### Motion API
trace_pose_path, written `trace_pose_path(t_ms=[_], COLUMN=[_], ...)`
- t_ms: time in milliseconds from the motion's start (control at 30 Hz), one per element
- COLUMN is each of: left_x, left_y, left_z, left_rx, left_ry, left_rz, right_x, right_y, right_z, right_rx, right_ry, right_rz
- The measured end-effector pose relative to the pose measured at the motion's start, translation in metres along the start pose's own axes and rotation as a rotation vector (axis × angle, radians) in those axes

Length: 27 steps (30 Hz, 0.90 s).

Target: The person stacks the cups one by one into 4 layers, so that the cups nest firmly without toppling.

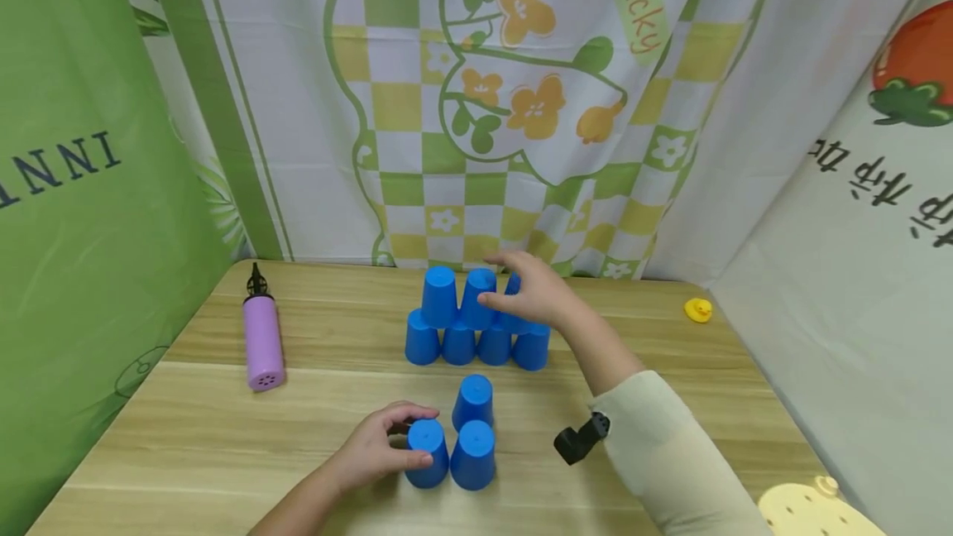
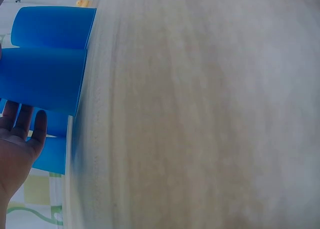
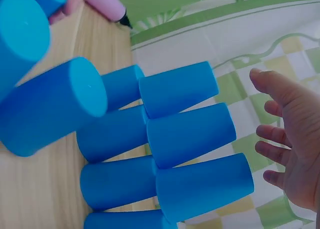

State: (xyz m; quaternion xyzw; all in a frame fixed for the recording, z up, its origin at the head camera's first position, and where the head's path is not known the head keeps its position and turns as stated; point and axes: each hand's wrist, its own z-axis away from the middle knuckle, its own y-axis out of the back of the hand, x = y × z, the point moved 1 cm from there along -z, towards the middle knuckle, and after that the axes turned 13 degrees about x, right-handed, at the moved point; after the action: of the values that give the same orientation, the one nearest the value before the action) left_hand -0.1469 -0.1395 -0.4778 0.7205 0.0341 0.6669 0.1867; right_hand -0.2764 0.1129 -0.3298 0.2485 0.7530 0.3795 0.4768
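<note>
Blue plastic cups stand upside down on the table, several in a back row [image 1: 422, 339] with three more [image 1: 439, 298] resting on top of them. In front of that stack are three separate cups: one behind [image 1: 474, 402], one at the front right [image 1: 473, 457] and one at the front left [image 1: 427, 463]. My left hand [image 1: 378, 449] holds the front left cup, thumb on the near side and fingers at the far side. Above the right part of the upper row is my right hand [image 1: 530, 292], its thumb and fingers apart, holding nothing; the right wrist view shows a gap between this hand [image 3: 295, 144] and the cups.
A purple hand pump [image 1: 263, 342] with a black nozzle lies at the table's left. Near the back right edge sits a small yellow duck [image 1: 698, 310]. A pale yellow dotted object [image 1: 811, 511] is at the lower right. Patterned curtain [image 1: 476, 172] hangs behind the table.
</note>
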Motion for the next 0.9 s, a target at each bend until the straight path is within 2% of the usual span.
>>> trace_pose_path(t_ms=[233,533,733,900], left_x=[0.000,0.000,-0.001,-0.002], left_y=[0.001,0.002,0.000,-0.002], left_z=[0.000,0.001,0.001,0.000], left_rx=[0.004,0.009,0.004,0.011], left_ry=[0.009,0.009,-0.012,0.003], left_rz=[-0.011,-0.003,-0.005,-0.011], right_x=[0.002,0.009,0.013,0.018], right_y=[-0.001,-0.015,-0.034,-0.055], right_z=[0.037,0.077,0.105,0.130], right_rx=[0.034,0.075,0.081,0.035], right_ry=[0.020,0.048,0.013,-0.018], right_rz=[-0.062,-0.158,-0.252,-0.283])
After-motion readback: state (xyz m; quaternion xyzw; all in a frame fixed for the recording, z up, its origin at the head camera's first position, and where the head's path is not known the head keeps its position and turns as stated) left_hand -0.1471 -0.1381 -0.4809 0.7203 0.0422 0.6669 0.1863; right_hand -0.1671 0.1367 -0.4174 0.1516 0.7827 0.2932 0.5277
